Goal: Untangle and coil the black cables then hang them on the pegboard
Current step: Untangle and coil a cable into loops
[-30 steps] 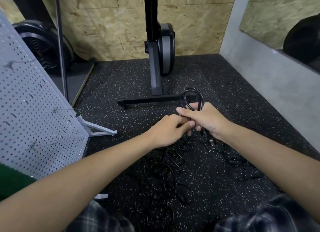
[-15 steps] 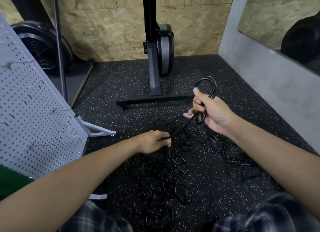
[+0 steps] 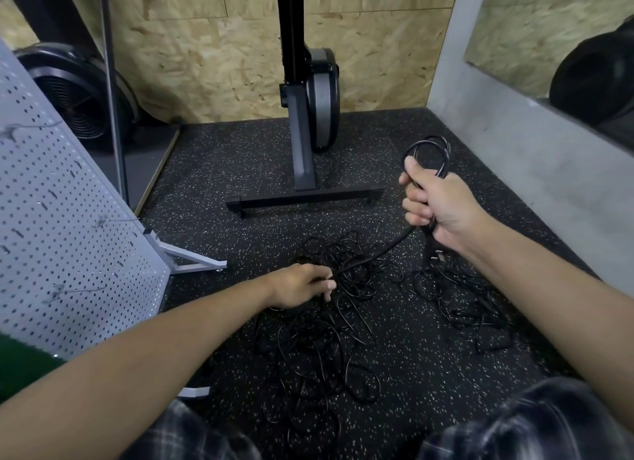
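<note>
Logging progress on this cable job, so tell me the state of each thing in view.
coil: looped, held above the floor
right hand: grips coil
strand: runs between both hands
left hand: holds strand
tangled cables: heaped on floor
pegboard: standing, no cable hung

Black machine stand (image 3: 303, 151) on speckled rubber floor (image 3: 240, 158), chipboard wall (image 3: 206, 48) behind.

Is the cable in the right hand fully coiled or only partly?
Partly: the right hand grips a few loops; one strand runs down to the left hand at the tangled pile.
</note>
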Available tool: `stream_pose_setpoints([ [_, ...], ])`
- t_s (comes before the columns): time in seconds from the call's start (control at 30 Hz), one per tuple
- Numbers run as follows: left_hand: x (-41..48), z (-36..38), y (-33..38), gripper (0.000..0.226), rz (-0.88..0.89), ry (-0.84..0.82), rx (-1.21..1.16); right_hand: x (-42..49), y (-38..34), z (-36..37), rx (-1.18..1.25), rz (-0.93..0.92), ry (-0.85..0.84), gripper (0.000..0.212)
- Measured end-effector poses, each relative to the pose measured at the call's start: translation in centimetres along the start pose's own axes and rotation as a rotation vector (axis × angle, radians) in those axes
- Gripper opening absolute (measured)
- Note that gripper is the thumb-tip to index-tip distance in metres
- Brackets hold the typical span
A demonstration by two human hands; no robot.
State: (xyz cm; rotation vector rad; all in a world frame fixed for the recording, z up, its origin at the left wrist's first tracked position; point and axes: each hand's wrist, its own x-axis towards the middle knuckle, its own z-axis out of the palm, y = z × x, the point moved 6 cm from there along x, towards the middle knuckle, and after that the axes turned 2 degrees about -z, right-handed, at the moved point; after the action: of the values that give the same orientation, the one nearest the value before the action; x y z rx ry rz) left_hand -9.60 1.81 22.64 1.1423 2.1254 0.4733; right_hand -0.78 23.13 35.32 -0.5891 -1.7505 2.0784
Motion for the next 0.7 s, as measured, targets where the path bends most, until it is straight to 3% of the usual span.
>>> stream_pose_setpoints([
  [0.07, -0.1, -0.9, 0.3, 0.031, 0.014, 0.068, -0.008, 0.1, -0.1, -0.5, -0.149, -0.035, 0.021, 0.034],
  [0.2, -1.4, -5.4, 1.7, 0.025, 0.145, 0.397, 0.054, 0.0, 0.4, -0.7, -0.442, -0.077, -0.003, 0.036],
  [0.33, -2.9, -6.7, 6.5, 0.018, 0.369, 0.484, 0.176, -0.7, 1.2, 1.3, -0.725, -0.092, -0.166, 0.053],
  [0.43, -3.8, -8.0, 8.9, 0.009, 0.479, 0.639, 0.168, -1.7, 1.3, 3.6, -0.783, -0.076, -0.343, 0.054],
  [0.53, -4.9, -9.6, 9.7, 0.022, 0.463, 0.792, 0.048, -2.7, 2.2, 5.0, -0.732, 0.016, -0.551, 0.036],
  [0.63, -5.2, -10.1, 10.0, 0.036, 0.437, 0.861, 0.081, -3.2, 3.9, 5.5, -0.841, 0.108, -0.624, 0.069],
  [0.7, -5.3, -10.5, 10.0, 0.039, 0.448, 0.879, 0.1, -3.4, 4.6, 5.7, -0.827, 0.155, -0.629, 0.067],
])
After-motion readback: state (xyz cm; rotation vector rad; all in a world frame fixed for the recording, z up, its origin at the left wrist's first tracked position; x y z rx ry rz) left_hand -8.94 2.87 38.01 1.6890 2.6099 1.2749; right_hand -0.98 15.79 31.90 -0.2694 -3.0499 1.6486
